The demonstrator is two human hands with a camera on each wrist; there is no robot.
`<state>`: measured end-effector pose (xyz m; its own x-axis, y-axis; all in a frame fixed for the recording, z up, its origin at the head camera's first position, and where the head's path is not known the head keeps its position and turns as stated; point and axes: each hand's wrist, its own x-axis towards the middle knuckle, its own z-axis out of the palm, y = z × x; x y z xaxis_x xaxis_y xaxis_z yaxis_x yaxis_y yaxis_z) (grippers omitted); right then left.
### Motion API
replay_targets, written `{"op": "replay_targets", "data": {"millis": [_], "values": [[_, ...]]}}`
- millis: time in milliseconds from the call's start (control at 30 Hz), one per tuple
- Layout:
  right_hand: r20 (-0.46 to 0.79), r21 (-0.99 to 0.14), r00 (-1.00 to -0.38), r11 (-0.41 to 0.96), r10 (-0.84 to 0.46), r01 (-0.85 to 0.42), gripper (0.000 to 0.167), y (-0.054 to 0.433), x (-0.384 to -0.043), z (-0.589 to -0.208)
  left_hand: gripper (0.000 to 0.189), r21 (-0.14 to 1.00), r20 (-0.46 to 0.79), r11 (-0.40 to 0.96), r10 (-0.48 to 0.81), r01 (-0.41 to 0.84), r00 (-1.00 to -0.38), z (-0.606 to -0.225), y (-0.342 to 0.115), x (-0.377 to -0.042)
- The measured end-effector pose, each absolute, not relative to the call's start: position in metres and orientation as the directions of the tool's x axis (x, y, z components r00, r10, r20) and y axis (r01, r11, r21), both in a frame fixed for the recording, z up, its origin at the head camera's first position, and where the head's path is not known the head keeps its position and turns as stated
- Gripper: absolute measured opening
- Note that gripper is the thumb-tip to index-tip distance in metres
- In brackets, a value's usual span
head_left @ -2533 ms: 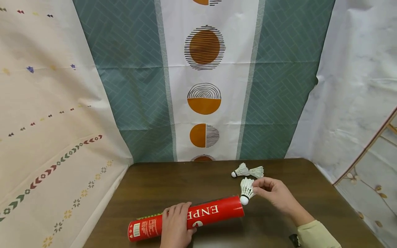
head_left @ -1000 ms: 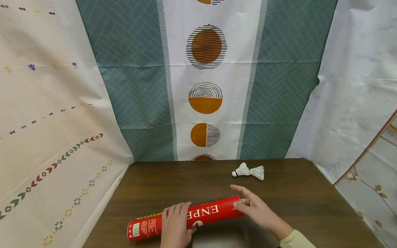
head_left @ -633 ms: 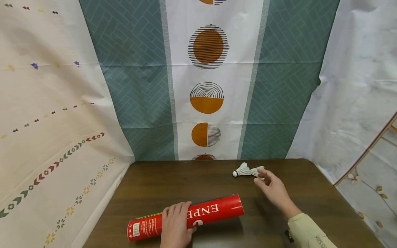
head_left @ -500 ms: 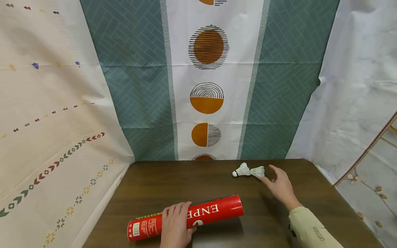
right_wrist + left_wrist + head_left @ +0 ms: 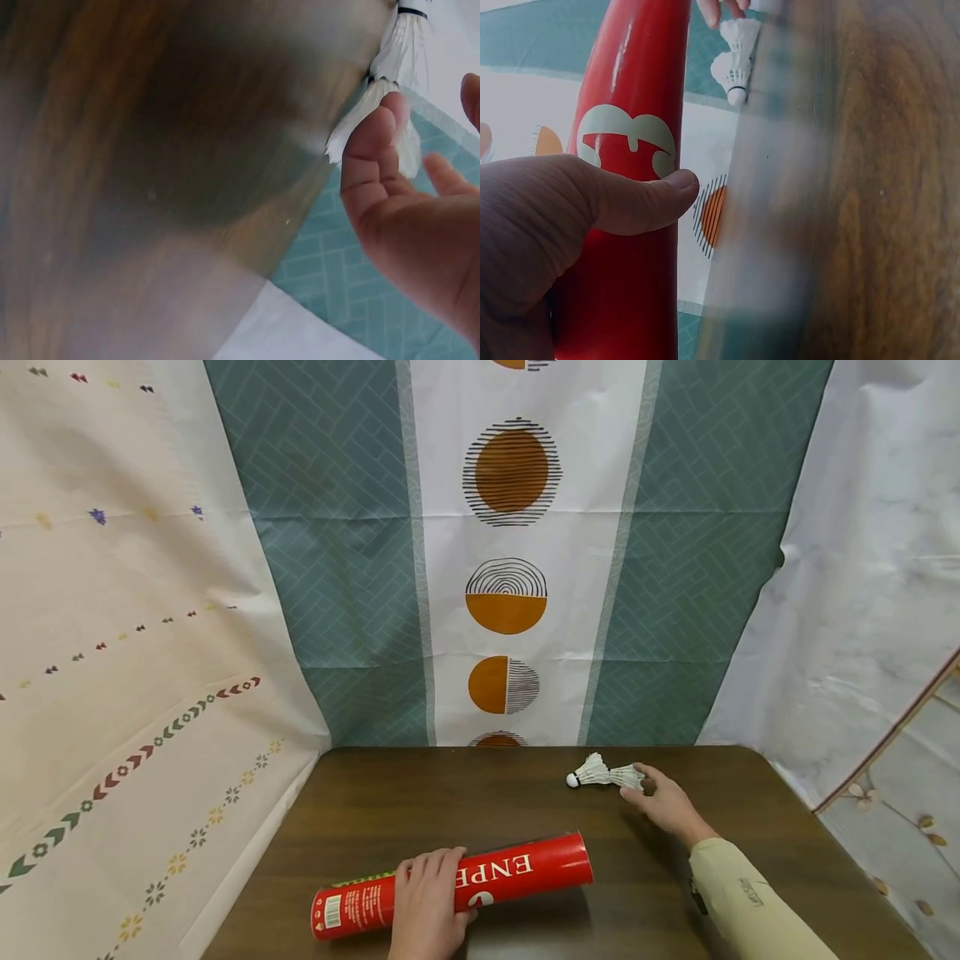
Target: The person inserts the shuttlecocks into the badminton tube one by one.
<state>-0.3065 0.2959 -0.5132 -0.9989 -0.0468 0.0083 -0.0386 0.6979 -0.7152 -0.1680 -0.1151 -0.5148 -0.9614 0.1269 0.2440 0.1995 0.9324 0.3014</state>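
My left hand (image 5: 429, 902) grips a red shuttlecock tube (image 5: 525, 868) round its middle, thumb (image 5: 641, 202) across the front in the left wrist view. The tube lies slanted, its right end raised off the table. Towards the back of the table lie two shuttlecocks in line: the left shuttlecock (image 5: 592, 770) shows its white cork, while the cork end of the right shuttlecock (image 5: 624, 777) is tucked against the first one's feathers. My right hand (image 5: 671, 806) is at the right shuttlecock's feather rim, thumb and fingers spread apart around it. In the right wrist view the thumb partly hides those feathers (image 5: 349, 135).
The dark wooden table (image 5: 420, 802) carries the tube and shuttlecocks. Behind it hangs a green and white patterned cloth (image 5: 337, 610). Pale cloths hang at the left and right sides.
A third shuttlecock, held at the tube's right end earlier, is out of sight. My right hand moved from that end back to the remaining pair. My left hand stayed on the tube.
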Motion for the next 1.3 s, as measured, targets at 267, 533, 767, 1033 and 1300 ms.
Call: {"op": "replay_targets", "data": {"millis": [267,533,767,1033,1300], "values": [[0.068,-0.713,-0.992,0.690,-0.106,-0.123,0.049,0.281,-0.310,-0.517,0.086,0.293,0.240,0.936,0.125,0.195,-0.963,-0.513,-0.112,-0.170],[0.169,-0.691,-0.976,0.722,0.140,-0.016,0.039,0.289,-0.304,-0.512,0.086,0.301,0.226,0.935,0.122,0.189,-0.967,-0.511,-0.108,-0.171],[0.175,-0.810,-0.977,0.582,0.125,-0.071,0.030,0.296,-0.272,-0.488,0.086,0.293,0.221,0.941,0.104,0.168,-0.970,-0.510,-0.107,-0.171],[0.143,-0.863,-0.961,0.445,-0.237,-0.238,0.018,0.256,-0.227,-0.468,0.087,0.295,0.257,0.943,0.080,0.157,-0.963,-0.511,-0.107,-0.173],[0.062,-0.972,-0.948,0.198,-0.313,-0.129,0.036,0.212,-0.201,-0.481,0.088,0.316,0.221,0.940,0.058,0.127,-0.974,-0.513,-0.104,-0.174]]}}
